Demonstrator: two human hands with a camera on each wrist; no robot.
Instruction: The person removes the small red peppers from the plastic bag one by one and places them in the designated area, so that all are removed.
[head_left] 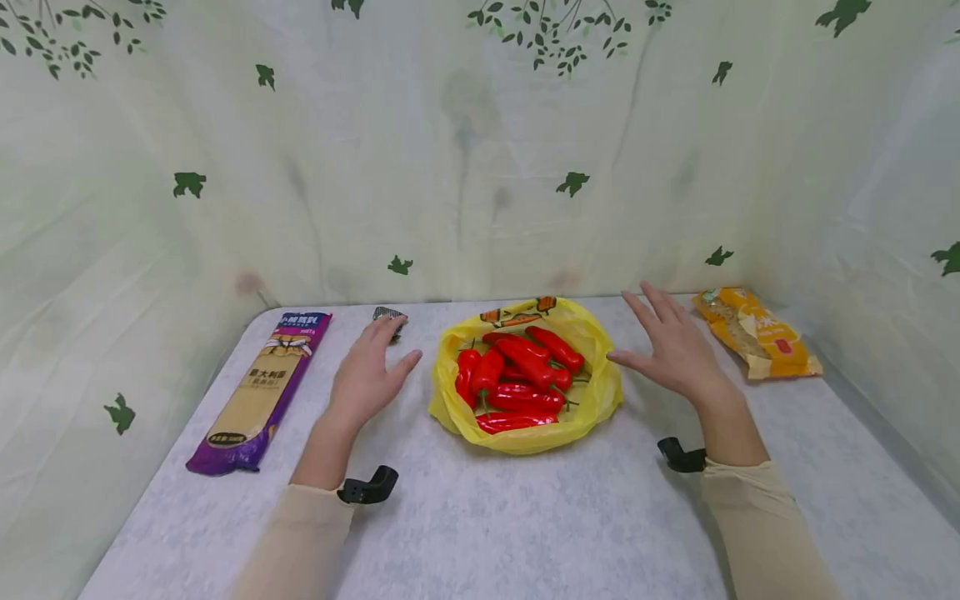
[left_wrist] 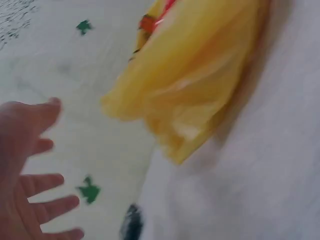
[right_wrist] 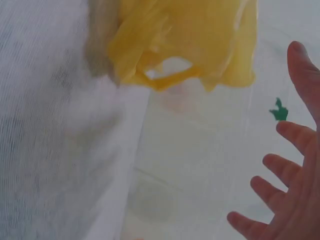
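A yellow plastic bag [head_left: 525, 442] stands mid-table with its mouth spread wide, and several shiny red peppers [head_left: 525, 397] lie inside. To the bag's left, my left hand [head_left: 369, 375] is raised with fingers spread, holding nothing. On the other side my right hand [head_left: 671, 346] is likewise spread, its thumb near the bag's rim in the head view. In the left wrist view the bag [left_wrist: 195, 85] shows its crumpled side, apart from the fingers. A loop handle of the bag [right_wrist: 175, 79] hangs down in the right wrist view.
At the left lies a long purple pack of noodles [head_left: 262, 392]. An orange food packet [head_left: 757, 333] rests at the back right. Partly behind the left fingertips is a small dark patterned item [head_left: 388, 313]. A leaf-printed curtain [head_left: 480, 167] borders the table's back and sides.
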